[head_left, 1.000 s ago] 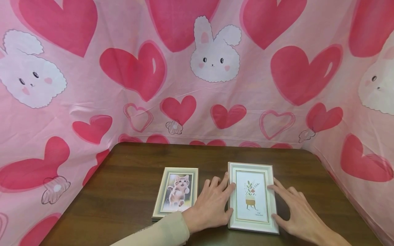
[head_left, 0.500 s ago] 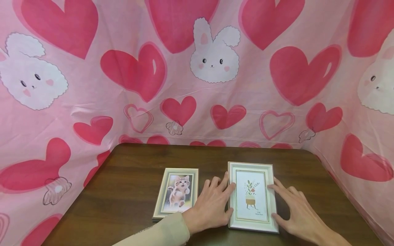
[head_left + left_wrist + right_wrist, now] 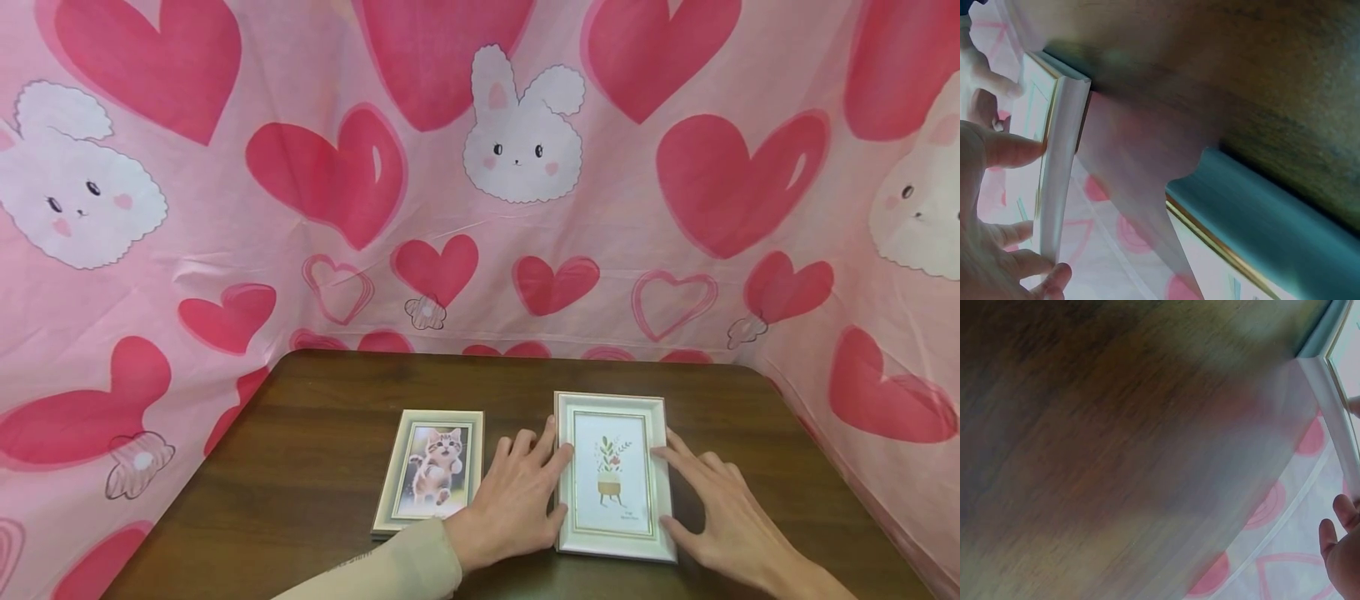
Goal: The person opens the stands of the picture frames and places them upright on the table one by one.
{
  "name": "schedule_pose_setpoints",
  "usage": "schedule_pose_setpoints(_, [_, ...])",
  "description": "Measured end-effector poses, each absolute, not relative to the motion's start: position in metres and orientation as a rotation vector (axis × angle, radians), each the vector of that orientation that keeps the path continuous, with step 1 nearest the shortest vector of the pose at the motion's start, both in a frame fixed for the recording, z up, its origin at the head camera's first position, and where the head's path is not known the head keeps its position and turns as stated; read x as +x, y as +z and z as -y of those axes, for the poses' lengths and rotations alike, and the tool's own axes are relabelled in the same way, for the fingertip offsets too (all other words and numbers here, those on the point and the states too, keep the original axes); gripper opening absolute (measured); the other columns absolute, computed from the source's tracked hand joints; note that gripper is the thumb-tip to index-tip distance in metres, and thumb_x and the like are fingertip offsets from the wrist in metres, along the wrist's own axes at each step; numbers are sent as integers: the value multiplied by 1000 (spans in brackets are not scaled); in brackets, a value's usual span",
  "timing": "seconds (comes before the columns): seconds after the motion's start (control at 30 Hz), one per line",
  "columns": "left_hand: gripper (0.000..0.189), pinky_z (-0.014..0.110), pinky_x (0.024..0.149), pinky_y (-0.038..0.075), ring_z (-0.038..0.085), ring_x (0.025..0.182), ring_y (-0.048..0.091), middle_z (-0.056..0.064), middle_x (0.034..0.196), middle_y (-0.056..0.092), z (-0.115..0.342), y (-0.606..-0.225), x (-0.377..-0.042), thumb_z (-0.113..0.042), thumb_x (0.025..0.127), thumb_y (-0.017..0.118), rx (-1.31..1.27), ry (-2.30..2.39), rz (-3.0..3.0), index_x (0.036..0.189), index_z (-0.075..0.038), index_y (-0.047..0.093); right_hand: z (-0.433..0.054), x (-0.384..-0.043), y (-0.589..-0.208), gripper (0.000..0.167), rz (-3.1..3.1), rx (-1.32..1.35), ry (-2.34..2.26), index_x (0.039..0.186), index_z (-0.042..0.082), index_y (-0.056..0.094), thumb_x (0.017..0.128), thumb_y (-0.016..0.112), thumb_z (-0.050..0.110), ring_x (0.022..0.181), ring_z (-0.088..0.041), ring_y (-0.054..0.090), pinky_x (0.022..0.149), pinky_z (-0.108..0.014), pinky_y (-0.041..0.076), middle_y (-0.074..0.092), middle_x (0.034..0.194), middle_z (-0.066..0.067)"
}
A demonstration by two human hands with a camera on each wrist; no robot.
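A white picture frame point(image 3: 611, 546) with a potted-plant print lies face up at the table's right, between both hands. My left hand point(image 3: 517, 500) holds its left side, with thumb and fingers spread along the edge. On the opposite side, my right hand point(image 3: 727, 508) grips the right edge, fingertips on the border. In the left wrist view, the left hand point(image 3: 991, 212) has its fingertips at the side of the white frame point(image 3: 1063, 156). A smaller cream picture frame point(image 3: 386, 492) with a kitten photo lies left of the left hand; the forearm hides its lower right corner.
The dark brown wooden table point(image 3: 300, 467) has rounded far corners. A pink cloth point(image 3: 517, 225) with hearts and rabbits hangs behind it and along both sides. The left forearm's beige sleeve point(image 3: 390, 562) passes close to the kitten frame's near edge.
The white picture frame has shifted slightly away from me, its near edge most visibly. Both hands keep their places at its sides. The kitten frame stays put.
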State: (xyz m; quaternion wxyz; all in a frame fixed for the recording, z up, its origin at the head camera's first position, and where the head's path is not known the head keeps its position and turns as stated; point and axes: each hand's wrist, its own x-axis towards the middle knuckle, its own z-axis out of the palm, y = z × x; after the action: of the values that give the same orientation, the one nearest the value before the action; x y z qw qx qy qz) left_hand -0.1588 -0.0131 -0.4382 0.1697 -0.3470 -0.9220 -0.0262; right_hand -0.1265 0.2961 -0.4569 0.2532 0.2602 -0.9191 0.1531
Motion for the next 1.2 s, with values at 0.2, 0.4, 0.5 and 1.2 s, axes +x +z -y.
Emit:
schedule_pose_setpoints(0.2, [67,42,91,40,27,117,50,17,164,41,13,-439,-158,-52,88,76,-968,-82,2616,145,-21,56,-296,-129,-458,95,2479,720,411,144,16,61,58,100,25,93,-9,49,80,-29,30,53,154,-22])
schedule_pose_setpoints(0.4, [65,42,90,40,28,117,51,18,164,40,14,-439,-158,-50,88,77,-967,-100,2600,142,-21,57,-296,-131,-457,95,2456,738,416,145,15,60,59,98,23,94,-8,48,80,-30,31,52,154,-23])
schedule_pose_setpoints(0.5, [64,41,88,40,28,116,52,18,164,40,14,-439,-158,-50,87,78,-963,-100,2582,141,-21,57,-296,-131,-457,95,2453,741,425,146,14,59,59,98,22,94,-6,47,81,-31,31,51,155,-23])
schedule_pose_setpoints(1.2, [63,41,87,40,27,114,52,18,164,41,14,-439,-157,-46,86,82,-945,-141,2537,139,-21,58,-296,-132,-457,100,2443,732,428,149,14,58,58,99,19,95,-9,49,83,-32,31,47,159,-21])
